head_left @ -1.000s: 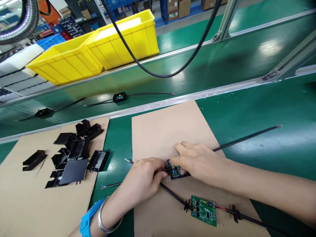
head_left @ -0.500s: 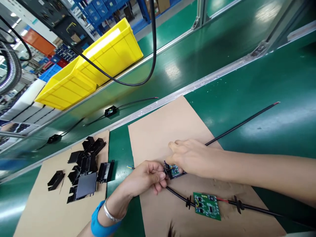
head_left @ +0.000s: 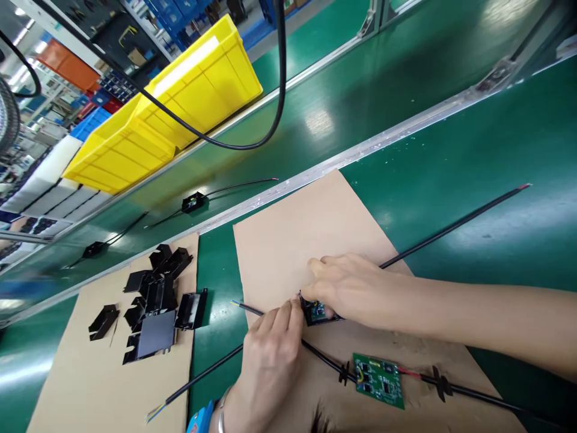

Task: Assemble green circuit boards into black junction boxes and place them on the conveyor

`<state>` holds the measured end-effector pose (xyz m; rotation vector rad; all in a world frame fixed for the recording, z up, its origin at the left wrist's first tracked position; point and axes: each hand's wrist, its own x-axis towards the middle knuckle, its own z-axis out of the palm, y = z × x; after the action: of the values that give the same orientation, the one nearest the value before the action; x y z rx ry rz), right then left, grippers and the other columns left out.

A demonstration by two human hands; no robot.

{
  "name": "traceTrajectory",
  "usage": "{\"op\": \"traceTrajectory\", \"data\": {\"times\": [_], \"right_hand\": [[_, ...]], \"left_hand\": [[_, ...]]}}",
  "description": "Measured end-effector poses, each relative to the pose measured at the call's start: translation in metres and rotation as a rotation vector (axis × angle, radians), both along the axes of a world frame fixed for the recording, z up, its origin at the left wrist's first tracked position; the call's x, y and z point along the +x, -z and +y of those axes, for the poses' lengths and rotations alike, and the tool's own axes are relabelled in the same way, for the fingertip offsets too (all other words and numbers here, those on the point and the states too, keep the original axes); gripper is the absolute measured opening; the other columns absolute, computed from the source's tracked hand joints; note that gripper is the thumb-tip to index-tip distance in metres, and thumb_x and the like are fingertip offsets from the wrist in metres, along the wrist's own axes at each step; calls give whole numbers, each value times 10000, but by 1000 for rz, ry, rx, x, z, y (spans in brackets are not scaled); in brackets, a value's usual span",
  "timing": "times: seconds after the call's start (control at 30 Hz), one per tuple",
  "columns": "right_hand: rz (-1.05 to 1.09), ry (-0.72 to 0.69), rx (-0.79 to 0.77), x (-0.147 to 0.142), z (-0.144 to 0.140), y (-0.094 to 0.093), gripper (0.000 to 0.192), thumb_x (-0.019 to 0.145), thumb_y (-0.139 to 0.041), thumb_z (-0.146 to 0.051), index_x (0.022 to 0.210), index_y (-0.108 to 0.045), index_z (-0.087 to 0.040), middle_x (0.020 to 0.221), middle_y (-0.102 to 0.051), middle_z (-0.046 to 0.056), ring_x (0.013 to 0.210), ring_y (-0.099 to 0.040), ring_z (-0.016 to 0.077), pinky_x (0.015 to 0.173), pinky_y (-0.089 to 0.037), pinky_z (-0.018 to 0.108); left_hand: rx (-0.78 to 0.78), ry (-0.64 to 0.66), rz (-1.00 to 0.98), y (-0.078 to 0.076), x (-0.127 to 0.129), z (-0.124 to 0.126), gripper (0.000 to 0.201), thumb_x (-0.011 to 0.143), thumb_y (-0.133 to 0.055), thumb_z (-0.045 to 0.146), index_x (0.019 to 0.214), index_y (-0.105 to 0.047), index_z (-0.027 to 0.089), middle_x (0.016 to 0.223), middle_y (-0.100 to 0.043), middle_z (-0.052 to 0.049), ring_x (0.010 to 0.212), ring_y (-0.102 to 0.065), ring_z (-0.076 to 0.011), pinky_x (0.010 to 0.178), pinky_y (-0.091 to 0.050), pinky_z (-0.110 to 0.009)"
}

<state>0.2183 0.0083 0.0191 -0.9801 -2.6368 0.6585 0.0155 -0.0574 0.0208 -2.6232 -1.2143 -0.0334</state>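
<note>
My right hand [head_left: 349, 285] is closed on a small open black plastic case [head_left: 322, 320], holding it against the cardboard. A green circuit board [head_left: 318, 309] shows inside it, partly covered by my fingers. At the case's left end, my left hand [head_left: 273, 349] is palm down with bent fingers closed over the black cable [head_left: 250, 309]; the fingertips and their exact grip are hidden. That cable's blue and yellow wire ends stick out to the left. From under my right wrist, another black cable [head_left: 455, 225] runs up to the right.
A second green board [head_left: 379, 380] with cables and black grommets lies on the cardboard sheet [head_left: 293, 240] near me. Several black cases [head_left: 160, 294] are piled on the left cardboard [head_left: 81, 373]. Yellow bins [head_left: 202, 78] stand beyond the metal rail, and a black cable hangs in front.
My left hand has turned from a thumb-up pinch to palm down, its fingers over the case's left end. The lower cable's left end now shows. My right hand stays on the case.
</note>
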Motion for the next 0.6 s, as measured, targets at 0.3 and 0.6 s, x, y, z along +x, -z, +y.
{"op": "traceTrajectory", "data": {"times": [0.3, 0.6], "right_hand": [[7, -49, 50, -1, -1, 1, 71, 823, -651, -148, 850, -638, -212, 802, -557, 42, 844, -487, 222, 610, -309, 300], [-150, -28, -39, -34, 13, -8, 286, 715, -776, -334, 834, -598, -144, 796, -633, 56, 795, -573, 225, 684, -414, 325]], "left_hand": [[11, -16, 62, 3, 0, -2, 344, 860, -422, 7, 1146, -610, 34, 969, -680, -135, 780, -631, -223, 658, -549, -344], [-187, -32, -404, 19, -18, 1, 247, 919, -457, 63, 1060, -629, 169, 933, -664, -54, 796, -567, -198, 714, -502, -349]]}}
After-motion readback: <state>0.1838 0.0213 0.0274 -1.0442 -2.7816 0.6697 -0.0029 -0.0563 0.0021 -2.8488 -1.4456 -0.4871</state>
